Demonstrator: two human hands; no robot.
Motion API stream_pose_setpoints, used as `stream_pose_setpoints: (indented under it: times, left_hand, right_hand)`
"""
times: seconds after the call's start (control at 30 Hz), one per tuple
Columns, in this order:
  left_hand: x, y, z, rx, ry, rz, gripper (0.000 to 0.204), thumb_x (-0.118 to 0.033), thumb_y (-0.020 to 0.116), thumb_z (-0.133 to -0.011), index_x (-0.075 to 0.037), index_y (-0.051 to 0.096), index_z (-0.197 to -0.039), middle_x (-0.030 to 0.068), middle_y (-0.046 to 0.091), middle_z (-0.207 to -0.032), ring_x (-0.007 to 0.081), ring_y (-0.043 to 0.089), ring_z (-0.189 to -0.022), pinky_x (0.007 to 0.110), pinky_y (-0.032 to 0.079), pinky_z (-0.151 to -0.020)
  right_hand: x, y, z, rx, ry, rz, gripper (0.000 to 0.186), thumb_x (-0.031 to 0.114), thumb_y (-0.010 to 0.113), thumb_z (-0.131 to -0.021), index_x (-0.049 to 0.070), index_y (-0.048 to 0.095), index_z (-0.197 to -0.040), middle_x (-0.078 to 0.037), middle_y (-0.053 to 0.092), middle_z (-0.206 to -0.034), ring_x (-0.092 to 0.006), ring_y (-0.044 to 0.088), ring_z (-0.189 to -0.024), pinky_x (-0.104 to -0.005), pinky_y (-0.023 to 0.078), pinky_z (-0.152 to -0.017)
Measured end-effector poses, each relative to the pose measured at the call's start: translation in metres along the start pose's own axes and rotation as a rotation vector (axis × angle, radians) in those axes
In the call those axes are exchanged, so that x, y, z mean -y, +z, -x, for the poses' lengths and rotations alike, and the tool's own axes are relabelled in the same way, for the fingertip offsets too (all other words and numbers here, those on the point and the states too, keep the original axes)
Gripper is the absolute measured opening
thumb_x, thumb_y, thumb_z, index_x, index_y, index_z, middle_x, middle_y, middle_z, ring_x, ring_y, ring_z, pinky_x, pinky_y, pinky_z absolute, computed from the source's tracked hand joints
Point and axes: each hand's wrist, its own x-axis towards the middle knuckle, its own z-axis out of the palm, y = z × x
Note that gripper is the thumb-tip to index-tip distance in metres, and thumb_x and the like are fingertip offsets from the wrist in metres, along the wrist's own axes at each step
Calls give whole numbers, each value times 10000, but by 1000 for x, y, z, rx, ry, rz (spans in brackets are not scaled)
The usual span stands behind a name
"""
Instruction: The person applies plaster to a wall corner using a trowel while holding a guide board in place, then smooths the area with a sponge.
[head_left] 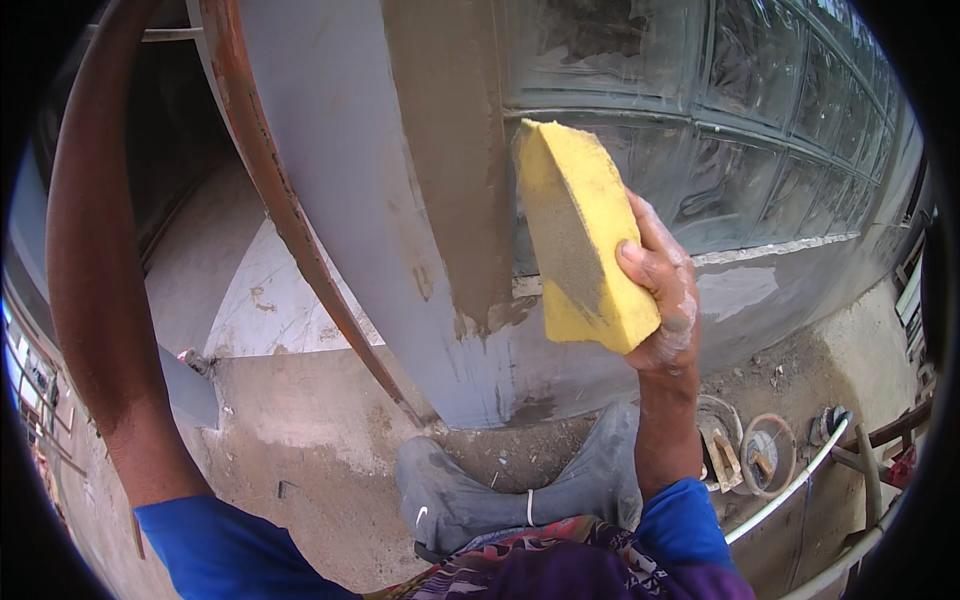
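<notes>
My right hand (pixel 665 285), smeared with pale wet plaster, is wrapped round a thick yellow sponge (pixel 590 240). Grey grit stains the sponge's broad face. It is held in front of the wall, between a strip of damp brown-grey plaster (pixel 455 170) and the glass block window (pixel 740 180); whether it touches either I cannot tell. My left arm (pixel 95 250) reaches up along the left side, and its hand lies beyond the top edge. Near that arm stands a long reddish-brown straight edge or board (pixel 265 170), leaning beside the grey-painted wall (pixel 330 180).
At lower right are a round bucket (pixel 769 455) and another container (pixel 722 440) with wooden-looking tools. A white pipe (pixel 790 492) and timber poles (pixel 868 470) lie beyond them. A doorway with pale floor tile (pixel 285 310) opens at left. Dirt covers the concrete ground (pixel 320 500).
</notes>
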Motion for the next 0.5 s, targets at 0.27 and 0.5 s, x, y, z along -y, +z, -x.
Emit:
stream_pose_setpoints:
  times: [0.27,0.5]
  left_hand:
    - [2,2,-17,-13,-143,-18,754,-835,497,-658,-94,528,-789,3,502,-603,104,560,-507,265,498,-523]
    - [3,-10,-23,50,-142,-19,700,-782,502,-714,-87,519,-799,55,579,-626,153,640,-525,315,569,-545]
  right_hand:
    - [71,14,-93,188,-464,5,472,280,525,-864,-49,495,-1202,-96,586,-1015,-119,578,-926,-228,443,-834]
    - [97,23,-186,232,-1191,339,426,226,640,-787,14,561,-1149,-192,559,-1172,-274,534,-1039,-357,443,-855]
